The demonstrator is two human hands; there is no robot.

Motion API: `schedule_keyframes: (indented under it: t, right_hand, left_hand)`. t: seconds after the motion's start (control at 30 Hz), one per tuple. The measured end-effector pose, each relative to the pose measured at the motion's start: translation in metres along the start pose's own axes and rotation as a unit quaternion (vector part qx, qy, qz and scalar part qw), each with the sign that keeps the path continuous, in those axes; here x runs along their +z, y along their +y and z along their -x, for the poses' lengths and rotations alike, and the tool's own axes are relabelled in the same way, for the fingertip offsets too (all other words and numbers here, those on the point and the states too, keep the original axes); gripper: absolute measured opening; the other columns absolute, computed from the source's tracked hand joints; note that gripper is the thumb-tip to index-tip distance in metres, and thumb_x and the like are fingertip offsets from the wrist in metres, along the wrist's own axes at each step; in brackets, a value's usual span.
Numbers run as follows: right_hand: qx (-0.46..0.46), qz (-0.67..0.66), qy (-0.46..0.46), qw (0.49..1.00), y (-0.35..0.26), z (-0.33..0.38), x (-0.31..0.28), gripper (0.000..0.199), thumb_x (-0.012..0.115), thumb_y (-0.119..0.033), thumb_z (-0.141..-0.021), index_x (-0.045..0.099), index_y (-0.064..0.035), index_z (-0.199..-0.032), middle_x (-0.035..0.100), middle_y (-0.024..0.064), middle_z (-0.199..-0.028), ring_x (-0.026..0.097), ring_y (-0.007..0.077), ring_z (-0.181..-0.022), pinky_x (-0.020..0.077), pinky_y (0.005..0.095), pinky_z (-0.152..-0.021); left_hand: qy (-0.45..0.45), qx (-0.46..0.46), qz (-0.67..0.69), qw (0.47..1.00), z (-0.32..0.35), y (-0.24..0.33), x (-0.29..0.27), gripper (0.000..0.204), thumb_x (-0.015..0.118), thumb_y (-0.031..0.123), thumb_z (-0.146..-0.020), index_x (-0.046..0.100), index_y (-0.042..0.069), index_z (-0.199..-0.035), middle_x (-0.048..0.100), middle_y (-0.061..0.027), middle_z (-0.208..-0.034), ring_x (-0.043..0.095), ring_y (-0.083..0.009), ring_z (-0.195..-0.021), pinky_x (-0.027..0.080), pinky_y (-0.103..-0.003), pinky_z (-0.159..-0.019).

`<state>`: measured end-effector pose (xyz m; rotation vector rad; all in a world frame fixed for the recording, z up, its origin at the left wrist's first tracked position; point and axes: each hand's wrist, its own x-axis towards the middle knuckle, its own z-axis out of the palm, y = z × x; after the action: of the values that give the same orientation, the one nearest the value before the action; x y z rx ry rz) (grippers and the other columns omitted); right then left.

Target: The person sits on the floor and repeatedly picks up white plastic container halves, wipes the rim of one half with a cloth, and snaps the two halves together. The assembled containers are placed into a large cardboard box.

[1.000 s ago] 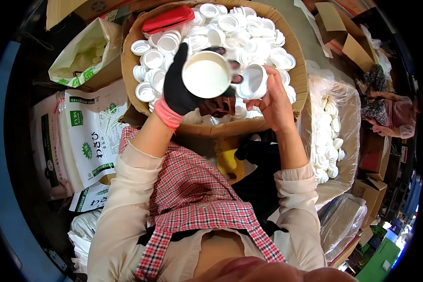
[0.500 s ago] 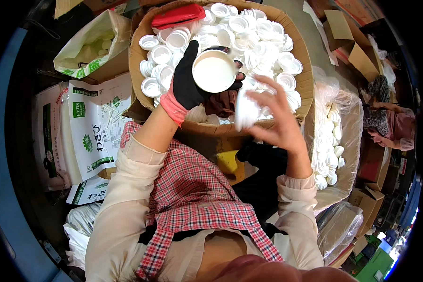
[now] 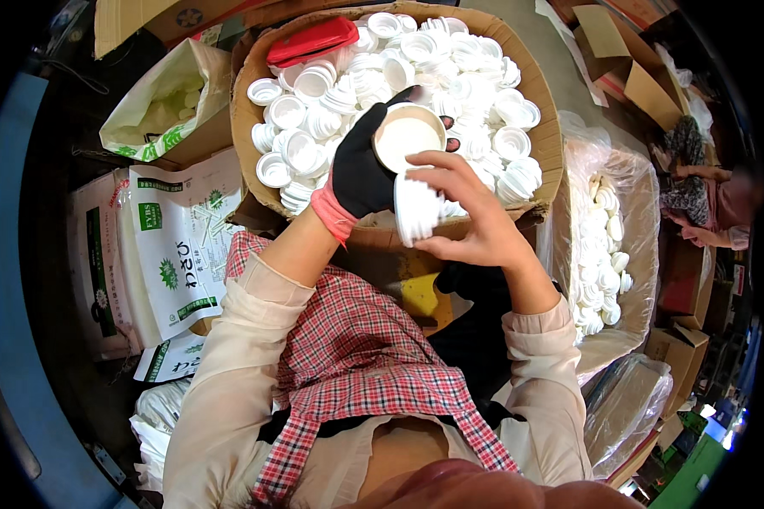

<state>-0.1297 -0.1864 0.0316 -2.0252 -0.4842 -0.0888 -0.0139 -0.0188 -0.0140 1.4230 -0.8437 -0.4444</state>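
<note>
Caps [image 3: 475, 76] fill the box [image 3: 545, 144] at the top middle of the frame, so lots are left. Left hand [image 3: 361, 170], gloved, curls its fingers round one cup [image 3: 407, 136]. Right hand [image 3: 471, 216] grips a white stack [image 3: 416, 208] just below. Bag [image 3: 603, 246] at right looks half full.

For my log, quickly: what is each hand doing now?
Left hand: gloved, closed on a white cup.
Right hand: bare, closed on a stack of white cups.
</note>
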Motion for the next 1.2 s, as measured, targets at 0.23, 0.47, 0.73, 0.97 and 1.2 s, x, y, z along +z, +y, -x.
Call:
schedule_keyframes:
  t: [0.23,0.47,0.73,0.97,1.2]
  right_hand:
    - [-0.064,-0.095,0.197,0.974,0.003,-0.003,-0.001,0.066,0.078,-0.001,-0.069,0.050,-0.0078,-0.129,0.041,0.0096,-0.124,0.049,0.0189,-0.110,0.0478,0.0312,-0.085]
    - [-0.014,0.152,0.244,0.958,-0.001,-0.012,0.012,0.067,0.084,-0.017,-0.065,0.055,-0.0057,-0.125,0.052,0.0096,-0.100,0.055,0.0191,-0.080,0.0464,0.0261,-0.063]
    - [0.010,0.177,0.235,0.956,-0.004,-0.016,0.016,0.063,0.082,-0.014,-0.067,0.055,-0.0037,-0.123,0.051,0.0105,-0.099,0.055,0.0188,-0.071,0.0486,0.0293,-0.062]
    - [0.026,0.165,0.229,0.959,-0.006,-0.020,0.016,0.062,0.081,-0.013,-0.067,0.055,-0.0030,-0.123,0.050,0.0111,-0.098,0.055,0.0188,-0.069,0.0485,0.0294,-0.059]
    - [0.040,0.152,0.218,0.963,-0.006,-0.017,0.018,0.064,0.081,-0.012,-0.067,0.054,-0.0059,-0.125,0.050,0.0117,-0.101,0.056,0.0196,-0.069,0.0487,0.0299,-0.059]
  left_hand:
    - [-0.001,0.125,-0.279,0.952,0.002,0.000,0.004,0.044,0.038,0.025,-0.102,0.038,0.001,-0.139,0.050,-0.0132,-0.137,0.051,-0.0222,-0.120,0.036,-0.036,-0.106]
    - [0.105,-0.049,0.177,0.977,0.004,-0.008,0.019,0.056,0.066,0.008,-0.082,0.046,0.003,-0.134,0.058,-0.0091,-0.120,0.059,-0.0206,-0.105,0.048,-0.032,-0.090]
    - [0.070,0.031,-0.034,0.997,0.013,0.025,0.014,0.071,0.077,0.006,-0.072,0.043,0.000,-0.135,0.057,-0.0107,-0.125,0.059,-0.0215,-0.108,0.048,-0.031,-0.092]
    - [0.075,0.018,0.048,0.996,0.010,0.027,0.013,0.073,0.079,0.007,-0.071,0.044,-0.001,-0.135,0.056,-0.0100,-0.124,0.057,-0.0170,-0.108,0.047,-0.031,-0.093]
    - [0.041,-0.066,0.222,0.972,0.014,0.027,0.014,0.069,0.070,0.004,-0.078,0.041,0.010,-0.140,0.055,-0.0041,-0.123,0.056,-0.0123,-0.100,0.053,-0.026,-0.075]
